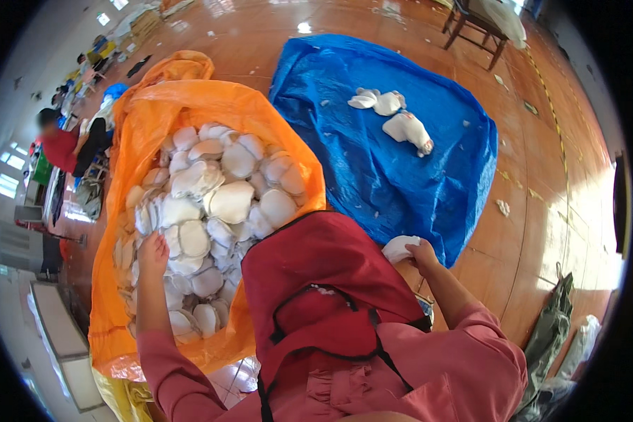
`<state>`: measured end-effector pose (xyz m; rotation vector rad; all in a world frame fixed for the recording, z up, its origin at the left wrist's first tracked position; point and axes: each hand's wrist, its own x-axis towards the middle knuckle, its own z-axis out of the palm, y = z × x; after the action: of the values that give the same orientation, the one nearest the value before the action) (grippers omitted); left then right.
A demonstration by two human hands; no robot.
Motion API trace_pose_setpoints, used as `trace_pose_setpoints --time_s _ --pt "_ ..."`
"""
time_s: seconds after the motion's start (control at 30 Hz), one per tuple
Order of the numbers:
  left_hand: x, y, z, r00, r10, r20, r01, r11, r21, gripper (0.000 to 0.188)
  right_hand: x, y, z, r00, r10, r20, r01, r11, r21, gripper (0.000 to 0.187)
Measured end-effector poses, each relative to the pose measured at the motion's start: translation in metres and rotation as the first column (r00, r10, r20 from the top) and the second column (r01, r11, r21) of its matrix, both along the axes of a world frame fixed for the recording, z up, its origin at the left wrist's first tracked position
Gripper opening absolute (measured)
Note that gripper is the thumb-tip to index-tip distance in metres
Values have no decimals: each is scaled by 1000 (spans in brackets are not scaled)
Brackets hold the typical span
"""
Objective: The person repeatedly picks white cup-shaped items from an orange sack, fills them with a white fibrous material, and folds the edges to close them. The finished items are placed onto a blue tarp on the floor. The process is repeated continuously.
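My left hand [154, 250] is over the left side of a heap of white rounded cup-shaped pads [193, 239], its fingers bent loosely and nothing visibly held in them. The heap fills a wide-mouthed orange sack [288, 155]. On the right, my right hand [423, 256] grips a white pad [400, 248] at the near edge of a blue plastic sheet or sack [401, 190]. Farther back on the blue plastic lie several white pads [376, 100] and a white bundle [408, 132]. A red bag or apron [323, 260] covers my front between the hands.
A wooden chair [478, 28] stands at the far right. On the left, a person in red [60, 148] sits beside piled goods. Grey-green bags [548, 323] lie at the lower right. White scraps [503, 207] dot the reddish tiled floor [513, 246].
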<state>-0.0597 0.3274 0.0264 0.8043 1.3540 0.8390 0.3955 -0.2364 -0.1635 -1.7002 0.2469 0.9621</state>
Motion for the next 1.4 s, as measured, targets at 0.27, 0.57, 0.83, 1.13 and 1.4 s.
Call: trace_pose_setpoints --time_s 0.27,0.57,0.83,1.13,1.4 --pt "-2 -5 -3 983 -59 -173 78 992 104 10 106 45 38 935 -199 294 152 973 176 53" --pt "2 -9 26 990 22 -138 0 988 157 37 79 101 40 975 40 219 -85 976 200 62" --pt "2 -34 -2 921 278 271 -278 960 -42 88 -5 82 -10 982 173 74 -183 968 170 38" --pt "65 -131 -164 858 -299 -418 286 953 -96 75 -16 63 23 975 213 61 -220 967 128 37" --pt "91 -133 -207 656 -255 -710 413 909 55 60 -20 24 29 978 185 92 -191 979 68 32"
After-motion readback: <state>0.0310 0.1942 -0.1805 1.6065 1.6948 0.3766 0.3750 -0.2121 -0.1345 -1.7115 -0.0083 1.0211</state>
